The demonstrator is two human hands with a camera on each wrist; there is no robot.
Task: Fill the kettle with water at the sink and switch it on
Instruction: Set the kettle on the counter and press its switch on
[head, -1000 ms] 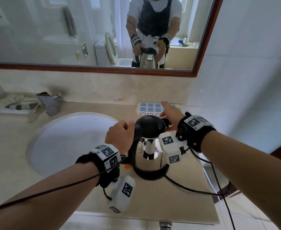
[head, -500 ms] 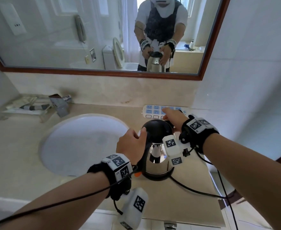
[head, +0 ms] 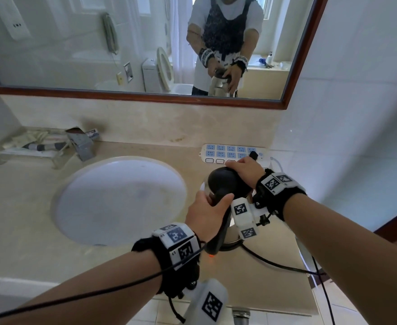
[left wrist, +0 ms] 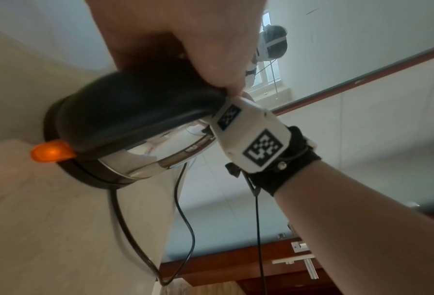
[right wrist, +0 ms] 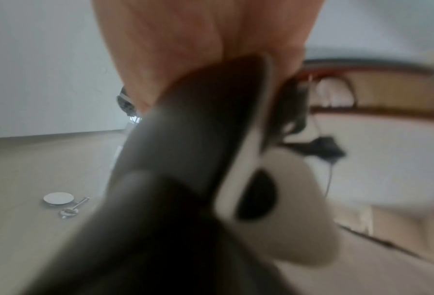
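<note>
The kettle (left wrist: pixel 160 153) stands on the counter (head: pixel 17 219) just right of the sink (head: pixel 113 202), left hand (head: pixel 205 215) gripping its handle (head: pixel 217 240), right hand (head: pixel 247 171) resting loosely over its lid (head: pixel 225 184).

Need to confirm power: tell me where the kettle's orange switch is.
Left wrist view, left side: the orange switch glows at the foot of the kettle handle, just above the black base.

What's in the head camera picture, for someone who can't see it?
Two hands hold a steel kettle on a beige counter: the left hand grips its black handle, the right hand rests on its black lid. A round white sink lies to its left, a white power strip behind, a wood-framed mirror above.
</note>
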